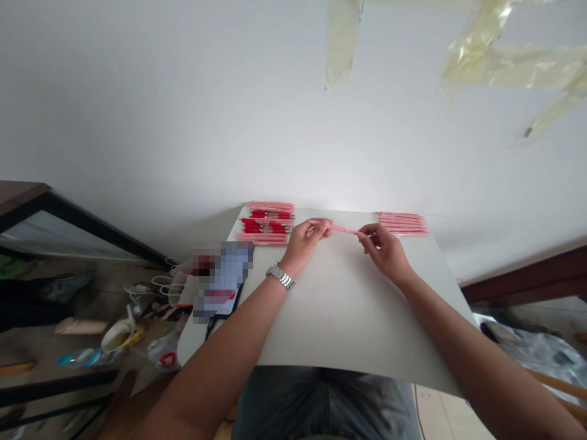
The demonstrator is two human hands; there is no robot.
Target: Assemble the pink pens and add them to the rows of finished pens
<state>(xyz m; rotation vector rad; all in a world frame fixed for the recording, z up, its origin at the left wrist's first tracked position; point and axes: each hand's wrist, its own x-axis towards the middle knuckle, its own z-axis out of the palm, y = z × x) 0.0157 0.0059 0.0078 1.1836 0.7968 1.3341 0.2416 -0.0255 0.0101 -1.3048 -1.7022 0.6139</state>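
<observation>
A slim pink pen [343, 230] is stretched level between my two hands above the white table [339, 305]. My left hand [312, 233], with a metal watch on its wrist, has its fingers closed round one end. At the other end my right hand [381, 243] pinches it between thumb and fingertips. Left of my left hand lies a stack of red pens [266, 227] with pale pink pens [270, 206] above and below them. Beyond my right hand, a row of pink pens [403, 223] lies side by side near the wall.
A phone [228, 278], partly blurred out, lies on the table's left edge with a cable. A white wall [275, 122] with yellowed tape [343, 43] rises behind the table. Down on the left are a cup [117, 335], a bottle [85, 357] and cords.
</observation>
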